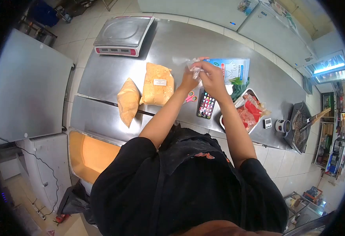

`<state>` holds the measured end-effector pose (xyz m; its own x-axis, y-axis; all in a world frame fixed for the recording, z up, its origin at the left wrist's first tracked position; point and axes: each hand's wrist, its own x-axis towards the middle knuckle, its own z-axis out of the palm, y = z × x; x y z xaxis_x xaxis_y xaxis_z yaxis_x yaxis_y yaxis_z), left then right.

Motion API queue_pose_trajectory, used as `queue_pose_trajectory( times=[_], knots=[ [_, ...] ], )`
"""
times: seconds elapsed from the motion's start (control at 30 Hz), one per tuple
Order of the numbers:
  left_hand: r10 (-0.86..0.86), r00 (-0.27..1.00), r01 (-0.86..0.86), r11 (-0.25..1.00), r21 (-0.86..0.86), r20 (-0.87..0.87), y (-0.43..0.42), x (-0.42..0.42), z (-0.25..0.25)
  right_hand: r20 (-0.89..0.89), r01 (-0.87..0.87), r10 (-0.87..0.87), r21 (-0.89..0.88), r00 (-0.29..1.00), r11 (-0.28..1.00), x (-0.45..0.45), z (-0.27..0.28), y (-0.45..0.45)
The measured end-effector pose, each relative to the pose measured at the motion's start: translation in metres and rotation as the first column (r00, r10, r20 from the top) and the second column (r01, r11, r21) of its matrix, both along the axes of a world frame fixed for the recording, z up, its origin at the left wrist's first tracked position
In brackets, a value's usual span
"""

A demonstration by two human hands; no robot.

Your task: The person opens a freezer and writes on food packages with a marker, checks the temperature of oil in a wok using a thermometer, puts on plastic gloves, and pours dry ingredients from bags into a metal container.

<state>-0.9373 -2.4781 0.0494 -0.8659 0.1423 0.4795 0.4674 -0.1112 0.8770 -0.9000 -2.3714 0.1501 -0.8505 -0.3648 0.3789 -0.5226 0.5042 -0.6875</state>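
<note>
Thin, clear, crumpled plastic, which looks like a disposable glove (196,70), is bunched between my two hands above the steel table. My right hand (213,80) pinches it with bent fingers. Close against it on the other side, my left hand (187,82) is closed on the plastic, its fingertips partly hidden. Just behind my right hand lies a blue and white pack (239,69) with a glove picture. Below my hands are pink-handled scissors (191,97) and a phone (206,106) with a lit screen.
A large bag of orange-tan powder (158,89) and a smaller bag (128,101) stand left. A scale (123,33) sits at the far left. Rightward are a tray (255,93) with red packets, a timer (267,123), a mug (283,126) and a black basket (299,129). An orange bin (76,151) is lower left.
</note>
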Motion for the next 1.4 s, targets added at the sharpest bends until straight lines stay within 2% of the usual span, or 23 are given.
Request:
queue_pose_trajectory(
  times=[0.03, 0.07, 0.1, 0.13, 0.17, 0.2, 0.33, 0.4, 0.47, 0.53, 0.57, 0.67, 0.73, 0.8, 0.87, 0.9, 0.97, 1.03, 1.1, 1.17, 1.2, 1.27, 1.4],
  knots=[
    [-0.001, 1.0, 0.001, 1.0, 0.001, 0.001, -0.002, 0.001, -0.005, 0.154, 0.064, -0.025, -0.256, 0.988, 0.965, 0.0, -0.004, 0.0],
    [0.163, 0.97, -0.201, 0.953, -0.225, -0.178, -0.006, 0.001, -0.014, 0.305, 0.162, -0.009, -0.482, 0.952, 0.861, -0.001, -0.008, 0.002],
    [0.266, 0.885, -0.417, 0.819, -0.395, -0.383, -0.01, 0.001, -0.023, 0.297, 0.16, -0.017, -0.466, 0.955, 0.87, 0.006, 0.006, -0.001],
    [0.262, 0.884, -0.415, 0.82, -0.394, -0.386, -0.012, -0.002, -0.029, 0.293, 0.162, -0.021, -0.468, 0.956, 0.869, 0.011, 0.011, -0.006],
    [0.0, 0.997, -0.005, 0.998, 0.06, 0.076, -0.013, -0.005, -0.035, 0.178, 0.01, 0.059, -0.362, 0.982, 0.932, 0.018, 0.013, -0.013],
    [-0.467, 0.825, 0.193, 0.763, 0.617, 0.318, -0.014, -0.008, -0.037, 0.072, -0.126, 0.146, -0.233, 0.987, 0.964, 0.023, 0.016, -0.02],
    [-0.342, 0.818, 0.241, 0.934, 0.265, 0.462, -0.027, -0.015, -0.008, 0.024, -0.137, 0.144, -0.173, 0.989, 0.975, 0.037, 0.033, -0.026],
    [-0.346, 0.883, 0.28, 0.93, 0.237, 0.316, -0.04, 0.002, 0.005, 0.027, -0.238, 0.257, -0.292, 0.966, 0.926, 0.05, 0.056, -0.024],
    [-0.224, 0.94, 0.217, 0.975, 0.054, 0.259, -0.051, 0.009, 0.001, -0.013, -0.301, 0.317, -0.345, 0.948, 0.889, 0.073, 0.086, -0.017],
    [-0.045, 0.981, 0.079, 0.98, -0.18, 0.189, -0.057, 0.005, -0.02, 0.015, -0.114, 0.154, -0.605, 0.988, 0.788, 0.094, 0.106, 0.005],
    [0.06, 0.99, -0.017, 0.949, -0.316, 0.128, -0.059, -0.001, -0.034, 0.17, 0.058, 0.084, -0.689, 0.982, 0.723, 0.098, 0.106, 0.024],
    [0.351, 0.918, -0.39, 0.712, -0.583, -0.185, -0.066, -0.015, -0.072, 0.251, 0.235, -0.042, -0.82, 0.967, 0.522, 0.123, 0.089, 0.1],
    [0.548, 0.787, -0.614, 0.65, -0.449, -0.282, -0.055, -0.001, -0.053, 0.423, 0.433, -0.097, -0.864, 0.901, 0.256, 0.165, 0.064, 0.15],
    [0.599, 0.797, -0.597, 0.801, -0.05, 0.072, -0.011, 0.071, 0.037, 0.419, 0.459, -0.224, -0.87, 0.88, 0.178, 0.218, 0.042, 0.184],
    [0.399, 0.917, -0.4, 0.916, 0.043, 0.021, 0.042, 0.147, 0.088, 0.438, 0.493, -0.349, -0.866, 0.829, 0.083, 0.272, 0.019, 0.216],
    [0.11, 0.98, -0.124, 0.99, -0.074, -0.165, 0.068, 0.182, 0.101, 0.472, 0.527, -0.383, -0.849, 0.794, 0.047, 0.3, 0.01, 0.227],
    [-0.406, 0.852, 0.258, 0.875, -0.411, -0.331, 0.127, 0.263, 0.14, 0.523, 0.57, -0.434, -0.821, 0.733, -0.026, 0.356, -0.01, 0.245],
    [-0.637, 0.709, 0.411, 0.721, -0.558, -0.301, 0.191, 0.339, 0.15, 0.566, 0.726, -0.64, -0.688, 0.519, -0.02, 0.403, -0.028, 0.259],
    [-0.713, 0.649, 0.509, 0.667, -0.544, -0.266, 0.235, 0.386, 0.129, 0.574, 0.739, -0.669, -0.672, 0.473, -0.054, 0.448, -0.028, 0.262],
    [-0.809, 0.585, 0.745, 0.514, -0.425, 0.048, 0.274, 0.413, 0.101, 0.561, 0.747, -0.704, -0.662, 0.435, -0.066, 0.488, -0.032, 0.272],
    [-0.836, 0.545, 0.769, 0.472, -0.43, 0.058, 0.29, 0.422, 0.086, 0.57, 0.743, -0.718, -0.66, 0.4, -0.11, 0.508, -0.034, 0.279],
    [-0.821, 0.419, 0.905, 0.344, -0.25, 0.387, 0.315, 0.438, 0.063, 0.588, 0.675, -0.665, -0.718, 0.46, -0.168, 0.547, -0.04, 0.288],
    [-0.816, 0.241, 0.953, 0.3, 0.028, 0.526, 0.363, 0.479, 0.047, 0.575, 0.496, -0.613, -0.807, 0.542, -0.32, 0.608, -0.048, 0.307]
  ],
)
